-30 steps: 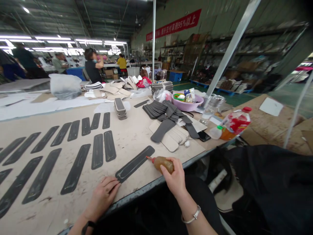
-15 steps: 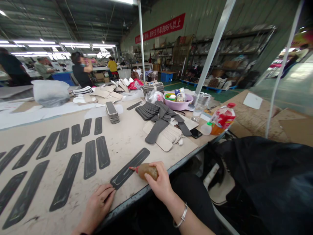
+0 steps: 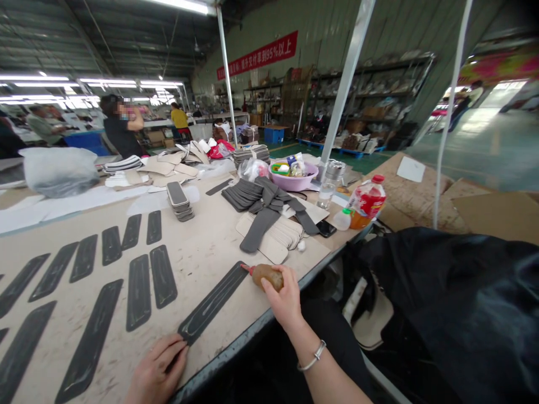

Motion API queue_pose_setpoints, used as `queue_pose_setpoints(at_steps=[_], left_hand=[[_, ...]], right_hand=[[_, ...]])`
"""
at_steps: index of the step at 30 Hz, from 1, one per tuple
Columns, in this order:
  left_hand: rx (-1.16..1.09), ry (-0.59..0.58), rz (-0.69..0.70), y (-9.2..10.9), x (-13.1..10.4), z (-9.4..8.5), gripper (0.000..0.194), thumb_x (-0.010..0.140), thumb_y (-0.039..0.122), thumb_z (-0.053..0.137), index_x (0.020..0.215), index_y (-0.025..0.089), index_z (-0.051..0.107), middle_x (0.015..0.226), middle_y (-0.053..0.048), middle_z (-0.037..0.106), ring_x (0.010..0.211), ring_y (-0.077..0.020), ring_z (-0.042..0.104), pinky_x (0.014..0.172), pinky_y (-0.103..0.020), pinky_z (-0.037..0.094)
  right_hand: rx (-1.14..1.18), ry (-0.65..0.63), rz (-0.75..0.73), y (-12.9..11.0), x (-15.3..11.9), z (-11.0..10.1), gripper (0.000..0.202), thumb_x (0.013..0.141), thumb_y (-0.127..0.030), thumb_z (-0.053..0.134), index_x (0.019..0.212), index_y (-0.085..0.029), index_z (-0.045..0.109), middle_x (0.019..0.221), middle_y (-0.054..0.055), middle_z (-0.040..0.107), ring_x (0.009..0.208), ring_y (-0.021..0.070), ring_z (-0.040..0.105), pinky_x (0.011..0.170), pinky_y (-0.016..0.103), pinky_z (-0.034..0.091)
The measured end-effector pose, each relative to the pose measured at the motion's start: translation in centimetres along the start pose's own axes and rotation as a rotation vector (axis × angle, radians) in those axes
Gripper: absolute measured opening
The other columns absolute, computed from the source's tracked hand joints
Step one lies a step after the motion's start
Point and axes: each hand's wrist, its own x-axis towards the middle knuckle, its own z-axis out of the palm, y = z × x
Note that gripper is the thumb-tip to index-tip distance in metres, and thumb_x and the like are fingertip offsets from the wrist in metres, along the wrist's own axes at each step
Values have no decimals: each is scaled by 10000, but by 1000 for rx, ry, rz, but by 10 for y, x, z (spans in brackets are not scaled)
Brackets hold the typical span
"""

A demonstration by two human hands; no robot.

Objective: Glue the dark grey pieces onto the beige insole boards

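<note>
My right hand (image 3: 286, 294) is wrapped round a brown squeeze bottle (image 3: 268, 277), its red nozzle at the far end of a long dark grey strip (image 3: 214, 300). Shiny lines of clear liquid run along that strip. At its near end, the fingertips of my left hand (image 3: 158, 365) press together on the strip's edge. Several dark strips (image 3: 138, 292) with similar shiny lines lie in rows to the left. Beyond them stands a small stack of grey pieces (image 3: 180, 201).
Grey and beige pieces (image 3: 261, 224) are piled mid-table, near a purple basin (image 3: 293, 178). A red-capped bottle (image 3: 367, 202), a phone (image 3: 325, 228) and a metal post (image 3: 347, 84) stand or lie right. Black cloth (image 3: 455, 292) hangs beside the table edge.
My right hand and the bottle have moved up along the strip to its far end, and the shiny line now reaches further. The camera view has shifted to the right.
</note>
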Motion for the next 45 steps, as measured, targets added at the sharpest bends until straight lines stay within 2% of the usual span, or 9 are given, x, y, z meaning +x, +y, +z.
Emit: queue_pose_setpoints(at_steps=[13,19,23,28,32,35,38,42,45], left_hand=[[81,-19,106,-2,-4,7,271,873,236,410,788,196,665,768,-51,690,764,-164,657,753,-263,557],[34,5,-10,5,-2,10,145,813,197,494,822,186,638,812,-50,678,777,-153,647,754,-245,543],[-15,-78,-90,17,14,-1,181,783,115,439,718,190,590,743,-34,638,703,-126,625,676,-212,526],[11,-255,-273,7,70,-34,198,727,100,395,591,199,500,628,0,556,544,-105,537,513,-206,447],[200,-407,-450,-21,158,-63,167,663,138,439,528,196,518,651,2,595,607,-122,552,593,-228,440],[267,-408,-495,-44,227,-77,167,665,180,461,531,182,560,644,-4,616,611,-128,559,608,-231,423],[367,-369,-537,-60,281,-87,181,674,223,469,564,156,597,570,-24,584,601,-158,557,617,-263,417],[523,-282,-512,-61,305,-90,220,720,211,444,747,99,632,799,-96,625,830,-220,583,748,-315,422],[605,-367,-444,-49,283,-70,255,787,218,400,852,107,620,945,-126,608,903,-225,581,786,-326,433]], right_hand=[[18,-37,59,3,-4,-10,233,705,-234,600,931,-205,551,925,51,565,885,222,533,807,373,452],[58,-59,108,3,-9,-12,244,699,-301,618,915,-195,573,911,61,587,882,241,548,807,394,453],[251,-88,266,3,-10,-15,331,634,-359,689,903,-193,591,895,52,628,844,248,577,760,380,475],[654,-22,537,-2,-9,-18,520,559,-374,778,987,-193,546,897,42,660,777,223,609,691,330,495],[864,9,642,-11,-6,-20,546,539,-346,803,984,-194,526,880,41,657,750,205,609,657,312,504],[908,-1,686,-16,-4,-21,543,531,-339,810,974,-198,528,850,26,657,735,193,607,639,290,503],[928,-4,715,-17,-3,-22,537,532,-335,811,969,-197,531,834,24,655,731,190,605,620,273,495],[971,-22,739,-20,-1,-25,527,529,-328,811,958,-198,535,829,19,649,704,180,598,599,266,490],[983,-25,745,-23,1,-25,521,517,-327,814,944,-200,543,821,17,651,700,181,598,600,265,492]])
